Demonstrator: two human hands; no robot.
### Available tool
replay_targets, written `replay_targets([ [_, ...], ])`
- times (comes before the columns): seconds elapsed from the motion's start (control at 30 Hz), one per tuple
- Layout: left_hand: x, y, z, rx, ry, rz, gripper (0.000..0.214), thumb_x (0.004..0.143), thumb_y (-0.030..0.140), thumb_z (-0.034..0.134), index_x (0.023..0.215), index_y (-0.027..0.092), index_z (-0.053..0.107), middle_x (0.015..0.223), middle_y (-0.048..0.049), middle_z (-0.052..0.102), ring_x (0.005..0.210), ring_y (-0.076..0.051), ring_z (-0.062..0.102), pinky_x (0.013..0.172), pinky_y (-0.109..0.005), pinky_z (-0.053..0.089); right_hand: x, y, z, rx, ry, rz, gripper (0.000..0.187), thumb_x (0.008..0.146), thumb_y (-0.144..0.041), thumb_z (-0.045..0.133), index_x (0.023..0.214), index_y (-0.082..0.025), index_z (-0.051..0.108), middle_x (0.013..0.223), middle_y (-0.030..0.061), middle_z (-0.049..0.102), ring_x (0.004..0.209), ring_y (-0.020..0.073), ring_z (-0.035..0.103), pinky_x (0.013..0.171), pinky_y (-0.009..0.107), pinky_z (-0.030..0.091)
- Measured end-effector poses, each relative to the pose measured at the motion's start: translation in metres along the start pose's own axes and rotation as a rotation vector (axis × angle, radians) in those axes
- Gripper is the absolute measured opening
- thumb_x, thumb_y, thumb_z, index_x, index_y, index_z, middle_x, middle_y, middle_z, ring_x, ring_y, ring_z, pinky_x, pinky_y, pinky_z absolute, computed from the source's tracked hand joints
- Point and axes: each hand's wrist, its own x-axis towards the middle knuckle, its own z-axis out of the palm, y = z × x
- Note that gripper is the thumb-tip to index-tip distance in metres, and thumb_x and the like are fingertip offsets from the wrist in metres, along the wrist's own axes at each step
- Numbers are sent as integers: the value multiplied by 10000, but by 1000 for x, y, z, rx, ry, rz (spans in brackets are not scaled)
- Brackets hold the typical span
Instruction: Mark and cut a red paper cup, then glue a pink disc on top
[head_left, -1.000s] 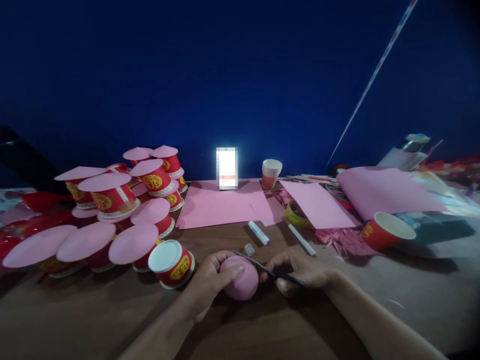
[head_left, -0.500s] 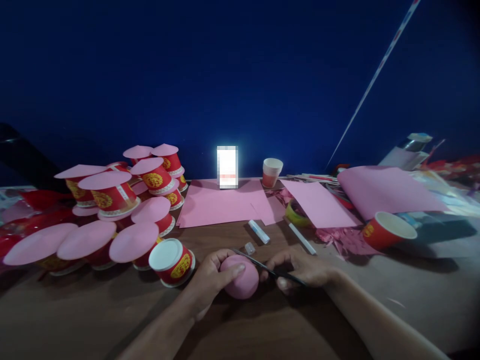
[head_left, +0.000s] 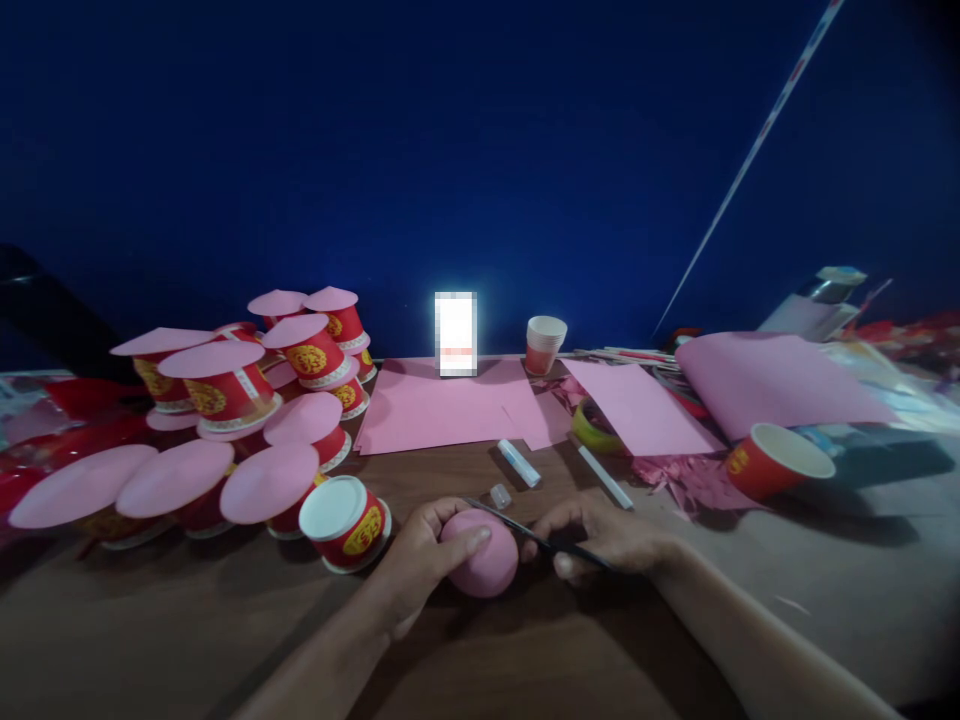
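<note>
We see a deep blue wall (head_left: 480, 150) filling the far bkgd, w/ a thin patterned strip (head_left: 757, 140) slanting down it at right. Below it we have a brown wood-look table (head_left: 450, 660). At left stands a big cluster of red paper cups (head_left: 307, 360), most w/ pink paper tops & gold emblems, some stacked. Far right, a large curved pink sheet (head_left: 772, 380); far centre, flat pink sheets (head_left: 442, 405), w/ a bright, blurred-out rectangle (head_left: 456, 335) at their far edge.

Near centre, we see two bare hands. The left hand (head_left: 424, 550) grips a pink paper disc (head_left: 484, 575), thumb pressed on top, fingers curled around its left & far side. The right hand (head_left: 596, 535), just right of the disc, has its fingers clasped about the dark handle of what looks like scissors (head_left: 544, 541); the thin blade points left, across the disc's far edge. Touching or just above, we can't tell.

One upside-down cup (head_left: 364, 535) sits left of the left hand. Beyond the hands, btwn them & the sheets, we note a white stick (head_left: 604, 478), a glue stick (head_left: 519, 463) & a small clear cap (head_left: 499, 496).
</note>
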Motion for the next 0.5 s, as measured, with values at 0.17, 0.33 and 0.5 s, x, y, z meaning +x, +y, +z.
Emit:
replay_targets([
  [0.17,1,-1,-1,11,5,0,255,619,340,729,738,139,629,684,-6,623,635,-105,502,608,-212,382,1,2,-1,7,4,20,484,676,-454,703,1001,-100,650,633,-21,540,489,45,443,429,139,345],
  [0.33,1,-2,-2,19,9,-4,295,603,362,733,769,139,637,710,-18,628,664,-127,521,626,-227,397,2,3,0,44,7,15,464,671,-426,719,985,-91,651,591,-31,521,469,38,437,415,132,344],
  [0.5,-1,2,-1,34,25,-13,295,605,336,738,800,137,642,753,-30,639,698,-138,534,645,-237,411,0,-1,-1,65,11,-45,458,682,-425,711,986,-86,654,577,-24,530,470,47,457,402,130,359],
])
